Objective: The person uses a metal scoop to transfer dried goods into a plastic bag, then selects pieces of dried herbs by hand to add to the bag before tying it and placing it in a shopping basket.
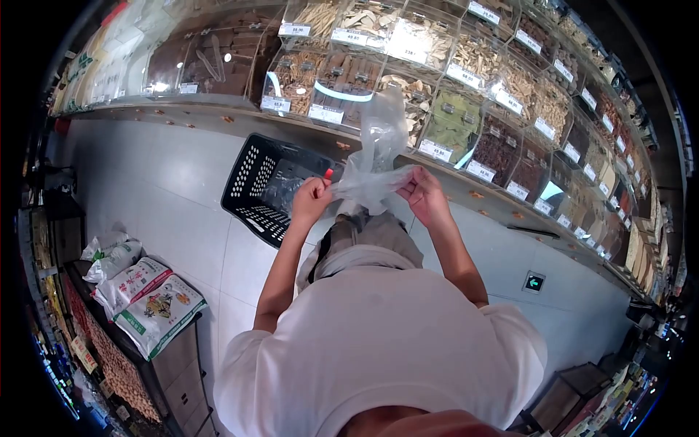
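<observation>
A clear plastic bag (380, 132) hangs in front of my legs, its film stretched sideways between my two hands. My left hand (312, 201) is closed on the bag's left end, with a small red spot showing beside the thumb. On the other side, my right hand (425, 197) pinches the bag's right end between thumb and fingers. The bag's upper part stands up over the front of the bins. Below my left hand is a black shopping basket (247, 175) with perforated sides, and clear plastic lies inside it.
Clear bins of dried goods (342, 76) with white price labels line the shelf ahead, curving away right. Printed sacks (156, 298) rest on a cabinet at left. A green arrow sign (534, 282) is set in the tiled floor at right.
</observation>
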Available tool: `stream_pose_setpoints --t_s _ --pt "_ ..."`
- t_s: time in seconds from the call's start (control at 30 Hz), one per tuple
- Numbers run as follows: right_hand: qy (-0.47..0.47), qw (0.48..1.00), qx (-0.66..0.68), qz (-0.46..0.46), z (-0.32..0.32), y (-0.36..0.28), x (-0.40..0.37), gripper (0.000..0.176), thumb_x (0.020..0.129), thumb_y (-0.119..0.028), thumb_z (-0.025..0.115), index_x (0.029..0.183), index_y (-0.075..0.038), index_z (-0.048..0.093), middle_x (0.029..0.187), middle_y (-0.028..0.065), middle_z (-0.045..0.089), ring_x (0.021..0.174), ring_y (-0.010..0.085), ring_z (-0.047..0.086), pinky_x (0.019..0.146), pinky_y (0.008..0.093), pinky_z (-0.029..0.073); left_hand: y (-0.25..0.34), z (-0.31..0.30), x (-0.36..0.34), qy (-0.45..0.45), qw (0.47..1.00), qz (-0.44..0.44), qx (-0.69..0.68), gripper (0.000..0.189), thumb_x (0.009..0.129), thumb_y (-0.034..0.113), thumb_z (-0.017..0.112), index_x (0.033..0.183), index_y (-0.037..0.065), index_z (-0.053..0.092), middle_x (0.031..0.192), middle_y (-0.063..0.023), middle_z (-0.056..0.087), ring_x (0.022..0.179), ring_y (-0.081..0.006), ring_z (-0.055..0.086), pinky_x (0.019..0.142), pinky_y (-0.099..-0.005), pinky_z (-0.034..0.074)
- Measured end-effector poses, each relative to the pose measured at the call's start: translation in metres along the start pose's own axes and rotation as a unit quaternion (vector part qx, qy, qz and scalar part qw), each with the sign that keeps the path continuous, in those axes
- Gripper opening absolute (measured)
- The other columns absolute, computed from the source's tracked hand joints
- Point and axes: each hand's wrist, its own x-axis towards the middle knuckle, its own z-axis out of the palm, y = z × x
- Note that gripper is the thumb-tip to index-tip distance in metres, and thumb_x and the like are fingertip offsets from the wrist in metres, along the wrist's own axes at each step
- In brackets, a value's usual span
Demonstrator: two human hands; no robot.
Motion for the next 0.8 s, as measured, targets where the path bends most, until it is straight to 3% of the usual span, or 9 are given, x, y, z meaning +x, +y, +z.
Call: stream_pose_setpoints --t_s 0.1,0.13,0.23,0.33,0.4,0.53,0.6,0.7,0.8 --pt "0.088 0.99 0.105 0.01 -0.002 -0.004 0.004 0.019 0.098 -0.025 0.051 0.096 -0.009 0.059 0.09 0.0043 0.064 0.085 0.0168 0.064 0.08 0.0311 0.051 -0.01 -0.015 0.006 0.01 0.981 -0.139 -0.132 0.028 0.078 -0.003 0.057 0.065 0.006 0.035 0.073 -0.0026 0.056 0.064 -0.01 0.048 0.06 -0.0204 0.038" --pt "0.132 0.981 0.138 0.018 -0.001 -0.006 0.006 0.019 0.098 -0.026 0.051 0.096 -0.009 0.059 0.088 0.0037 0.064 0.083 0.0158 0.064 0.078 0.0297 0.051 -0.011 -0.019 0.008 0.009 0.969 -0.157 -0.191 0.023 0.08 -0.006 0.053 0.067 0.006 0.038 0.078 -0.0078 0.061 0.073 -0.0174 0.062 0.068 -0.0247 0.05" --pt "0.019 0.972 0.228 0.062 -0.035 0.005 0.02 0.017 0.099 -0.024 0.049 0.095 -0.011 0.059 0.077 -0.0016 0.06 0.074 0.0124 0.061 0.072 0.0279 0.049 0.01 -0.019 0.015 0.006 0.85 -0.252 -0.464 0.022 0.083 -0.005 0.053 0.071 0.008 0.04 0.079 -0.0081 0.061 0.072 -0.0177 0.063 0.068 -0.028 0.054" --pt "-0.078 0.981 0.159 0.075 -0.043 0.013 0.029 0.011 0.097 -0.018 0.052 0.094 -0.009 0.059 0.069 -0.0034 0.052 0.065 0.0097 0.054 0.06 0.0241 0.043 0.03 -0.007 0.017 0.01 0.766 -0.276 -0.58 0.004 0.087 0.003 0.051 0.085 0.006 0.051 0.085 -0.0079 0.061 0.082 -0.0187 0.063 0.079 -0.0333 0.054" --pt "-0.049 0.993 -0.049 0.091 -0.022 0.007 0.021 0.006 0.093 -0.013 0.056 0.095 -0.008 0.059 0.072 -0.0031 0.049 0.061 0.0083 0.049 0.056 0.0232 0.04 0.018 -0.004 0.015 -0.034 0.722 -0.275 -0.634 0.015 0.089 0.009 0.05 0.101 0.004 0.057 0.096 -0.0068 0.063 0.088 -0.0177 0.063 0.084 -0.0345 0.052" --pt "-0.14 0.905 -0.387 0.105 0.028 -0.009 0.003 0.027 0.08 -0.012 0.069 0.105 -0.008 0.062 0.073 -0.0033 0.049 0.07 0.0096 0.049 0.061 0.0256 0.041 0.001 0.002 0.017 0.039 0.713 -0.335 -0.614 0.022 0.09 0.009 0.052 0.11 0.004 0.057 0.1 -0.0049 0.064 0.088 -0.0156 0.063 0.081 -0.0309 0.052" --pt "-0.203 0.782 -0.568 0.16 0.053 -0.026 -0.002 0.033 0.078 -0.017 0.073 0.109 -0.012 0.064 0.081 -0.0023 0.057 0.082 0.0148 0.053 0.077 0.0295 0.044 0.017 -0.001 0.017 0.036 0.747 -0.32 -0.582 0.022 0.09 0.008 0.052 0.111 0.005 0.057 0.097 -0.0033 0.064 0.087 -0.0132 0.062 0.078 -0.0274 0.053" --pt "-0.154 0.821 -0.541 0.099 0.035 -0.013 0.011 0.023 0.082 -0.019 0.072 0.103 -0.013 0.066 0.086 -0.0018 0.06 0.077 0.0118 0.052 0.073 0.0258 0.043 -0.005 -0.01 0.015 -0.118 0.742 -0.246 -0.613 0.022 0.09 0.007 0.052 0.111 0.005 0.056 0.096 -0.0016 0.063 0.085 -0.0107 0.062 0.073 -0.0241 0.053" --pt "0.037 0.912 -0.407 0.046 0.012 -0.014 0.031 0.015 0.089 -0.021 0.065 0.1 -0.01 0.063 0.085 -0.0011 0.061 0.073 0.0086 0.052 0.07 0.0221 0.044 0.012 -0.012 0.01 -0.154 0.784 -0.271 -0.536 0.021 0.089 0.006 0.054 0.11 0.005 0.055 0.097 -0.0026 0.061 0.085 -0.0107 0.062 0.07 -0.0228 0.053"
